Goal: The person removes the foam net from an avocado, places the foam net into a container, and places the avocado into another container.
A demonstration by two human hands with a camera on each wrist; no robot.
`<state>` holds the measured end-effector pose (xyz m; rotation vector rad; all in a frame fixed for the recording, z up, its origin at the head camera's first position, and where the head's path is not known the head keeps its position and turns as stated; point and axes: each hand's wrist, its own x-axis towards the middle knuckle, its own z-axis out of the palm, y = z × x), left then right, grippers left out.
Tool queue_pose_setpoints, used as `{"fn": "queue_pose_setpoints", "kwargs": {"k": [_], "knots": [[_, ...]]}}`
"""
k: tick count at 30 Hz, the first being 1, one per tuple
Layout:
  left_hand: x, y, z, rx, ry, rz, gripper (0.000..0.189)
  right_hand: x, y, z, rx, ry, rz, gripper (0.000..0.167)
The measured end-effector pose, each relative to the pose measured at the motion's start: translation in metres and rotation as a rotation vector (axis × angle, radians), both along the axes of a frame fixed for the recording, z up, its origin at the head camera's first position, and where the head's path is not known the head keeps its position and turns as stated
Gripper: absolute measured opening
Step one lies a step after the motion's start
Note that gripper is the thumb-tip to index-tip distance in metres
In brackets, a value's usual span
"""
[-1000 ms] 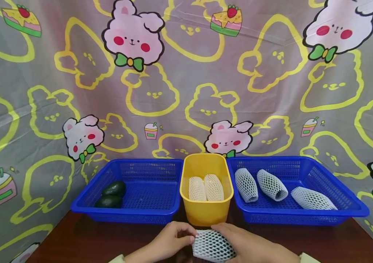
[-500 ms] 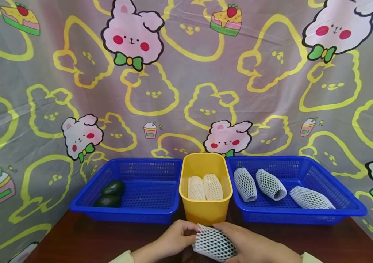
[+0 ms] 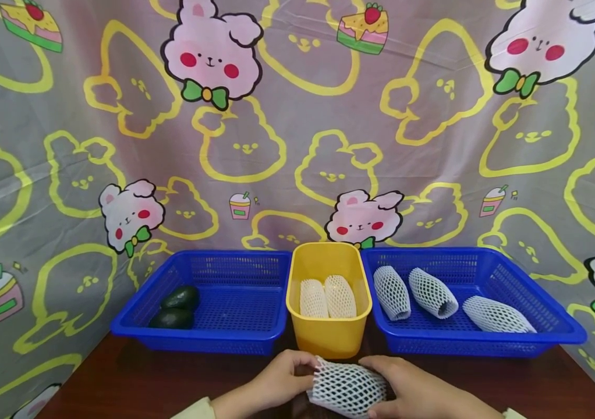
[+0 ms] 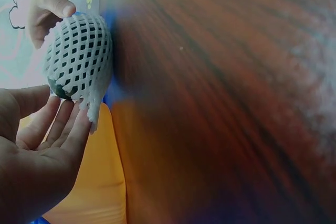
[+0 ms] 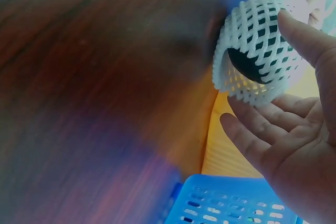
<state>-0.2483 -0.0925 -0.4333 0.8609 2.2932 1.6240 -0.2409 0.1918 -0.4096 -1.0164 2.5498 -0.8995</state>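
A white foam net sleeve (image 3: 350, 387) lies between my hands, close over the table in front of the yellow bin. Inside it sits a dark green avocado (image 5: 245, 67), visible through the mesh and at the sleeve's ends. My left hand (image 3: 283, 379) pinches the sleeve's left end, thumb and fingers at its ragged edge (image 4: 93, 111). At the other end my right hand (image 3: 419, 386) holds the sleeve loosely, thumb on the near side and fingers on the far side. In the right wrist view, the thumb rests on the mesh and the fingertips reach under its rim.
A blue basket (image 3: 245, 340) on the left holds two bare avocados (image 3: 179, 298). The yellow bin (image 3: 329, 337) contains two cream foam nets (image 3: 339, 297). Three net-wrapped pieces (image 3: 432, 293) lie in the right blue basket (image 3: 465, 344). A printed cloth (image 3: 287, 128) hangs behind.
My right hand has shifted right and its fingers have spread wider. The sleeve now reaches further right. Earlier, my left fingers moved slightly right and up along its left end.
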Motion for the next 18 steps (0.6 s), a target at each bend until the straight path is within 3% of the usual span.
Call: {"fn": "queue_pose_setpoints", "kwargs": {"k": [7, 18], "knots": [[0.001, 0.003, 0.000, -0.002, -0.020, -0.009, 0.016, -0.001, 0.003, -0.005, -0.036, 0.100, 0.063, 0.054], [0.002, 0.014, -0.006, 0.109, -0.123, -0.116, 0.035, -0.002, 0.003, -0.011, -0.063, 0.202, 0.126, 0.049]]}}
